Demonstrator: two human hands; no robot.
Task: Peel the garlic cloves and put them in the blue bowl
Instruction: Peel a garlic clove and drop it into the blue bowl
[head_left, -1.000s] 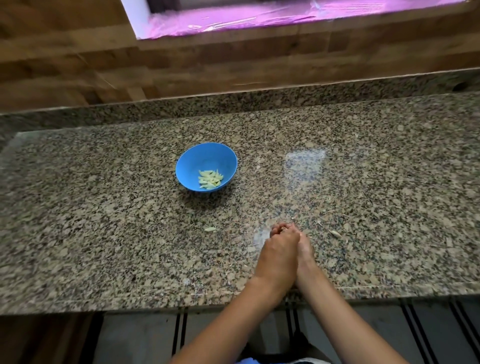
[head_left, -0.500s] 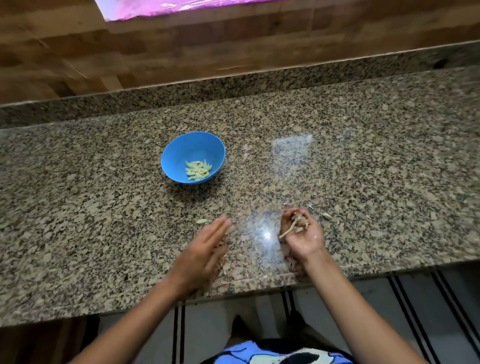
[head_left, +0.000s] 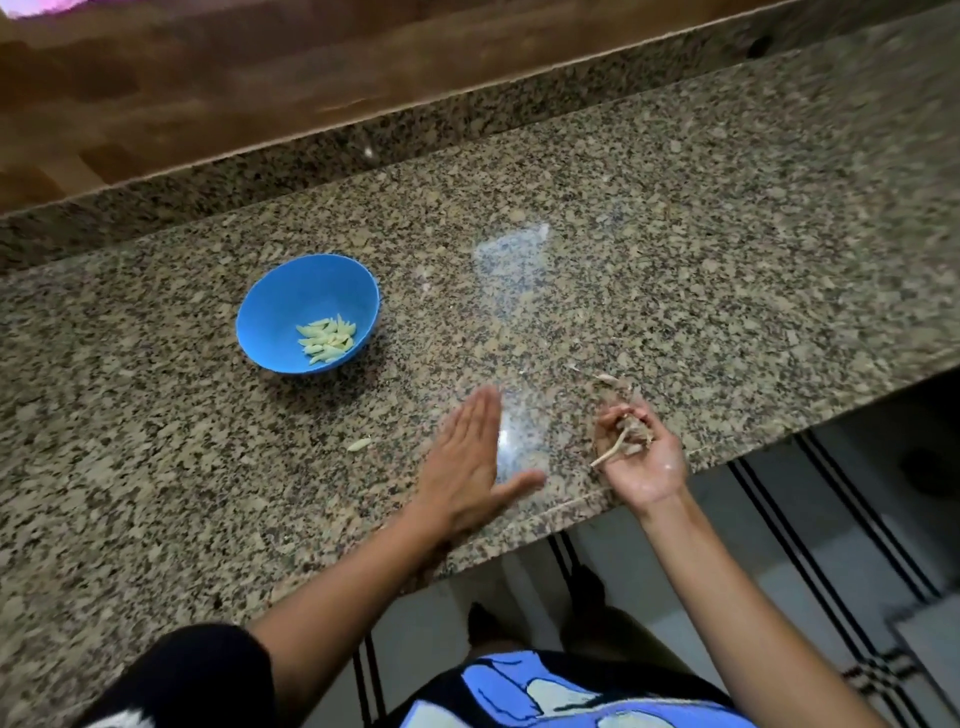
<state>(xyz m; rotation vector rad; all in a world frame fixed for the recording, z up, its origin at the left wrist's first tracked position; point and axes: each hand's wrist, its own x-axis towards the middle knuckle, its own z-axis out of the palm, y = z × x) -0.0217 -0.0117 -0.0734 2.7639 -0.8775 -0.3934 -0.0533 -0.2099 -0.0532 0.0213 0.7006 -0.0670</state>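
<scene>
Cupping dry papery garlic skins (head_left: 626, 434) in curled right hand (head_left: 636, 457), holding flat left hand (head_left: 467, 467) open, risking leaving the peeled pale clove (head_left: 359, 444) stranded outside the round blue plastic bowl (head_left: 291, 301).

A person stands at a speckled granite countertop (head_left: 675, 218), left hand (head_left: 467, 457) flat with fingers straight above the stone, right hand (head_left: 636, 454) palm up and cupped around a clump of dry garlic skins and stem (head_left: 626, 434). A blue bowl (head_left: 283, 306) holding peeled garlic cloves (head_left: 327, 340) sits farther back to the left; one loose clove (head_left: 359, 444) lies on the counter just left of the flat hand.
</scene>
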